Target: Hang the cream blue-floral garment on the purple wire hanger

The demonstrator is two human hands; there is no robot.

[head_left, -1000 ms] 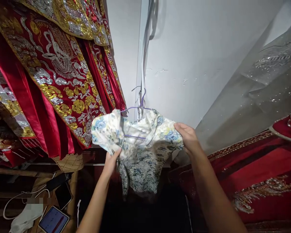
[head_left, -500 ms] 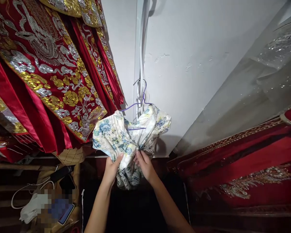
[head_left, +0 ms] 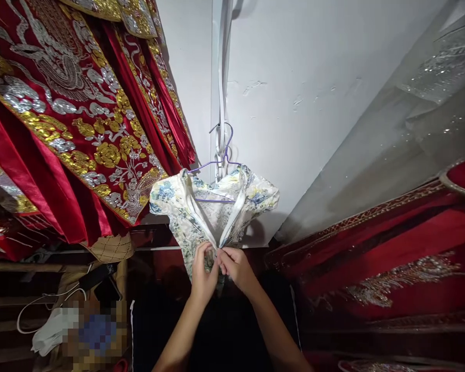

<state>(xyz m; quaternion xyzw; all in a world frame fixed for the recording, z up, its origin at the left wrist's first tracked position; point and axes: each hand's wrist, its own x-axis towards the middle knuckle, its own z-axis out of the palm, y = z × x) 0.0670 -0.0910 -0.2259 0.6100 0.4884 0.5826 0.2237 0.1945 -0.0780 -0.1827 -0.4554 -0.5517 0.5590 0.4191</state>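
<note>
A small white dress with blue and yellow flowers (head_left: 186, 206) hangs on a thin purple wire hanger (head_left: 225, 155) against the white wall. My left hand (head_left: 202, 273) and my right hand (head_left: 235, 267) are side by side below the open neckline. Each pinches one edge of the dress's front opening, bringing the two edges together. The lower part of the dress is hidden behind my hands and the dark space below.
Red garments with gold and silver embroidery (head_left: 70, 113) hang at the left. More red embroidered cloth (head_left: 391, 248) and a grey sequinned cover (head_left: 430, 103) lie at the right. A shelf at lower left holds a white cable (head_left: 34, 310) and crumpled white cloth.
A second ago my hands held the dress spread wide by its sides. They came together at its middle, and now both pinch the front opening lower down, with the dress hanging flatter.
</note>
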